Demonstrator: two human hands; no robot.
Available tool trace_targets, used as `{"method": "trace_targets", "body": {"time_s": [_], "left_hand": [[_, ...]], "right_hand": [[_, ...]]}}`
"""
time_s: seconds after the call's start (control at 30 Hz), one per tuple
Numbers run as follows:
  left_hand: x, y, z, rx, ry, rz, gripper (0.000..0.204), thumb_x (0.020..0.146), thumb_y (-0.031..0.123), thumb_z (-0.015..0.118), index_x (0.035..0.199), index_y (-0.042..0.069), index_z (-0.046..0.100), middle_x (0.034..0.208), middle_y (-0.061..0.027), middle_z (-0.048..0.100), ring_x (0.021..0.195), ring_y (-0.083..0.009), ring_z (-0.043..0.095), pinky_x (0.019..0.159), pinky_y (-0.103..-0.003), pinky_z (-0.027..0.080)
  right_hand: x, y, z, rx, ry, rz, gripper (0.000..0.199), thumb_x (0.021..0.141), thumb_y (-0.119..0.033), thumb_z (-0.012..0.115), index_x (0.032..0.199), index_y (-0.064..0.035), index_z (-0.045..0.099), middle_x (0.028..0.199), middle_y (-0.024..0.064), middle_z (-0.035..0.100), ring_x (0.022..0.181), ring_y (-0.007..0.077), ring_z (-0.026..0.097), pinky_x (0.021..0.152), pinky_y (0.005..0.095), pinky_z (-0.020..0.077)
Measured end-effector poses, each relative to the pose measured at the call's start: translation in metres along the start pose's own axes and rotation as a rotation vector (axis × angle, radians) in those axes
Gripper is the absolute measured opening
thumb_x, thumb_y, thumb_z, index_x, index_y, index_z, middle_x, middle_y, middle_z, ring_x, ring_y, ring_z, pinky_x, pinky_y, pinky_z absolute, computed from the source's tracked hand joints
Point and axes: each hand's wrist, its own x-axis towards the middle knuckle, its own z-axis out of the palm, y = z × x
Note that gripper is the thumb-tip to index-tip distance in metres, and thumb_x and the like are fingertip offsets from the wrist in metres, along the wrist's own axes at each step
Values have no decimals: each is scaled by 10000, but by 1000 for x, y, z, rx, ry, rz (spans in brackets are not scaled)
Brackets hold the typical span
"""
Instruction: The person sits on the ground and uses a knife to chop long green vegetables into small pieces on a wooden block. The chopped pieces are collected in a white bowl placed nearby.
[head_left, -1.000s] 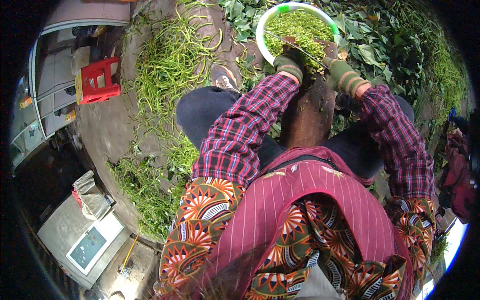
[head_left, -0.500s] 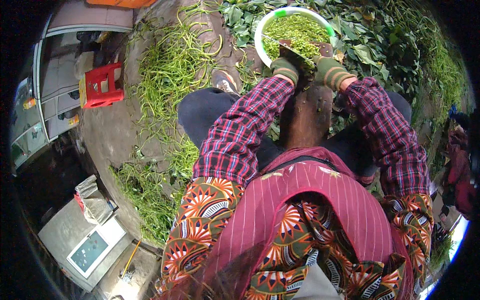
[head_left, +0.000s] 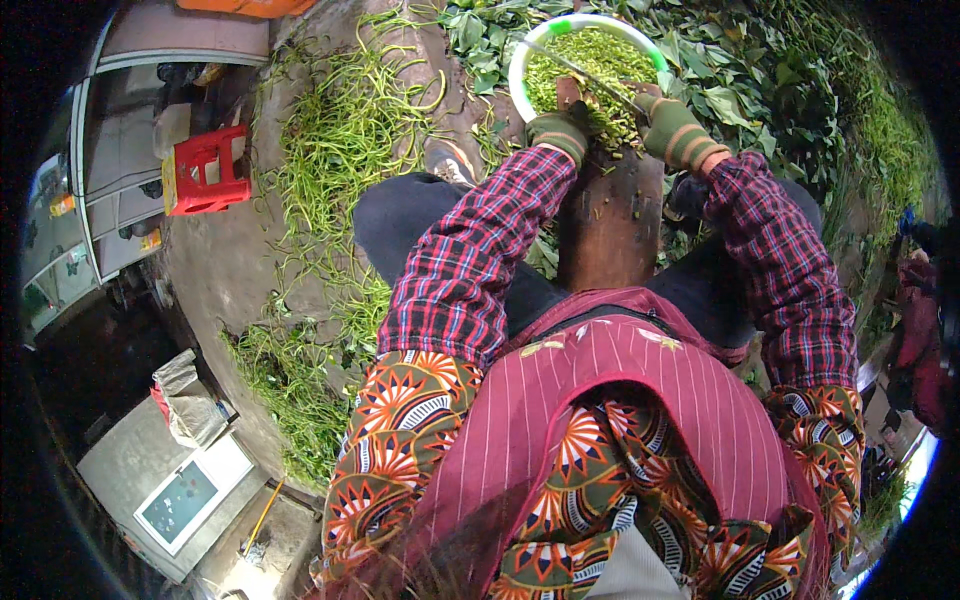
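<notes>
Cut green pods fill the basin, located at 12 o'clock from the wooden board; more loose pieces lie at the board's far end. Clock directions are read from the board, 12 o'clock pointing away from the person.

The right hand, gloved, is at 1 o'clock and grips the knife, whose blade slants across the basin toward 10 o'clock. The left hand, also gloved, is at 11 o'clock near the pieces; whether it grasps any pods cannot be determined.

Recommended practice, as judged from this position: keep the left fingertips tucked behind the cutting edge; present pods in an aligned bundle; cut with short, even strokes; keep the board's end over the basin so that pieces fall inside. Loose glove knit could catch the blade.

Not verifiable: the left fingertips, the knife handle inside the right glove, the basin's near rim and the board's support. Whole pods lie on the floor at 10 o'clock, leaves between 1 and 2. Dark cloth at 4 o'clock is indistinct near the lens rim.
</notes>
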Motion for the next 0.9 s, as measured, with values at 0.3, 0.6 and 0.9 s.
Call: {"method": "trace_targets", "body": {"time_s": [0.3,0.6,0.9], "left_hand": [[-11,7,-24,153,-248,56,233,736,204,437,875,117,603,871,-72,584,815,-248,556,573,-456,438],[-16,10,-20,155,-140,51,195,696,177,481,802,95,623,787,-95,598,748,-251,576,522,-444,449],[-1,7,-15,68,-190,-54,222,728,206,447,834,105,614,878,-98,580,798,-267,558,578,-437,446]], "right_hand": [[1,-7,-3,-4,-133,100,201,612,-97,519,790,-4,516,724,212,538,731,341,536,638,383,437],[8,-4,16,-64,-172,126,245,589,-69,519,828,-16,506,741,225,537,738,350,532,635,384,426],[7,2,1,67,18,4,329,655,-100,482,981,-61,491,912,193,513,831,339,494,717,345,408]]}}
